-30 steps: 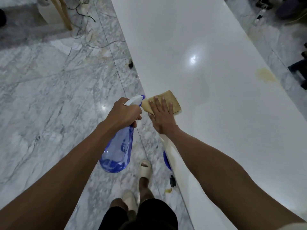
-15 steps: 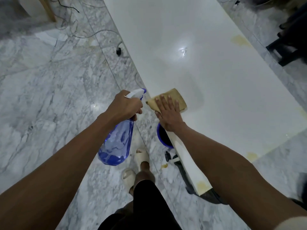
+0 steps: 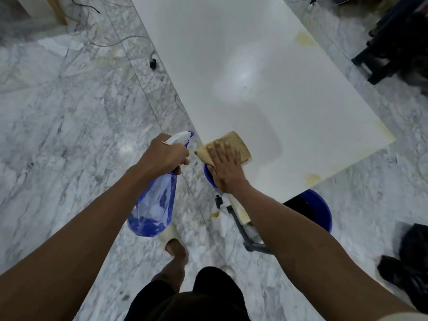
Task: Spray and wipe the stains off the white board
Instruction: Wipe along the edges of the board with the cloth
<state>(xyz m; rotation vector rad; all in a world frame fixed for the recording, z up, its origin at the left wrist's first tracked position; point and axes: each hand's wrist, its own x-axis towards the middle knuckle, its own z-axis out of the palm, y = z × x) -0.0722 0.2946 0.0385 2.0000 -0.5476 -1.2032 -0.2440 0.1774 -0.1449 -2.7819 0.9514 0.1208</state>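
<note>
Your white board (image 3: 266,93) lies flat and glossy above the marble floor, running from 6 toward 12 o'clock. Yellowish stains (image 3: 311,179) mark its near corner at 4 o'clock, and another stain (image 3: 303,39) sits on its far edge at 1 o'clock. The tan cloth (image 3: 234,141) lies flat on its near left edge. The blue translucent spray bottle (image 3: 154,208) hangs off the board at 8 o'clock, nozzle toward the cloth.

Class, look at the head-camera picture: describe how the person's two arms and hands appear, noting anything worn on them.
Both forearms are bare from the bottom of the frame to the wrists. A pale sleeve edge shows at the lower right corner, on the right arm. No sleeve shows on the left arm. The left hand and right hand wear no gloves; no watch, ring or bracelet is visible. The fingernails look short.
</note>
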